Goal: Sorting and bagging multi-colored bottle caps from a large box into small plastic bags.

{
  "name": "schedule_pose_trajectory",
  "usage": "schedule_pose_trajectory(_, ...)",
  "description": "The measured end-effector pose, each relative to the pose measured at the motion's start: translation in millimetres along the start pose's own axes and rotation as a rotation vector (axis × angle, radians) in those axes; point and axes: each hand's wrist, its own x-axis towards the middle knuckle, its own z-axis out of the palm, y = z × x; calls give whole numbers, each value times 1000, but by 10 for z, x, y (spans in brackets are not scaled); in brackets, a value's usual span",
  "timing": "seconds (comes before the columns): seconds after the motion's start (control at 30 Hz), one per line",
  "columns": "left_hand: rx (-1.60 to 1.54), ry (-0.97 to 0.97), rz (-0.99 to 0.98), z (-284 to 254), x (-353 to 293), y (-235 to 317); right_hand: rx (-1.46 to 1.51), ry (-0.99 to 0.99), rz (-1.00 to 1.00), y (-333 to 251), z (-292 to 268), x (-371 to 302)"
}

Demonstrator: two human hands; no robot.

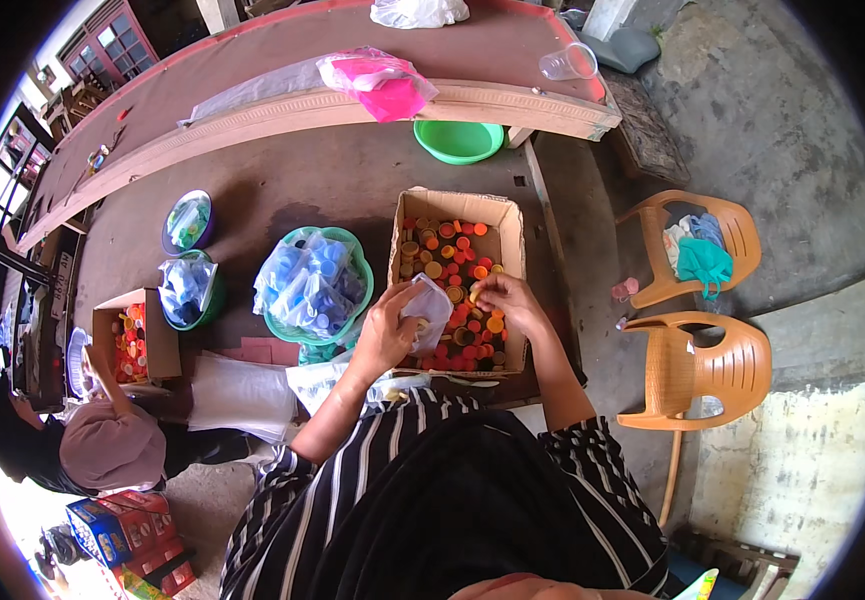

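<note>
A cardboard box [460, 203] full of loose red, orange and yellow bottle caps [467, 335] stands in front of me. Over its left side, my left hand [388, 328] grips a clear plastic bag [432, 308] by its edge; a pale cap seems to show near the fingers. My right hand [512, 302] is above the caps at the box's right side, fingers pinched on what looks like a yellow bottle cap [474, 293]. To the left of the box, a green basin [367, 275] is heaped with bags of blue caps [312, 280].
Flat plastic bags [237, 395] lie at the table's near edge. Further left are two smaller basins with filled bags and another cap box [102, 325], beside a seated co-worker [112, 440]. A green bowl [459, 142] sits behind; orange chairs [697, 370] stand right.
</note>
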Motion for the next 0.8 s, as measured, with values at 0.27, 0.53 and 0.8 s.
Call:
schedule_pose_trajectory(0.27, 5, 11, 46, 66, 38, -79, -335, 10, -533, -1143, 644, -386)
schedule_pose_trajectory(0.53, -36, 37, 57, 37, 13, -143, -1337, 29, 58, 109, 165, -216)
schedule_pose_trajectory(0.8, -33, 64, 82, -16, -10, -120, -1579, -97, -30, 858, 305, -415)
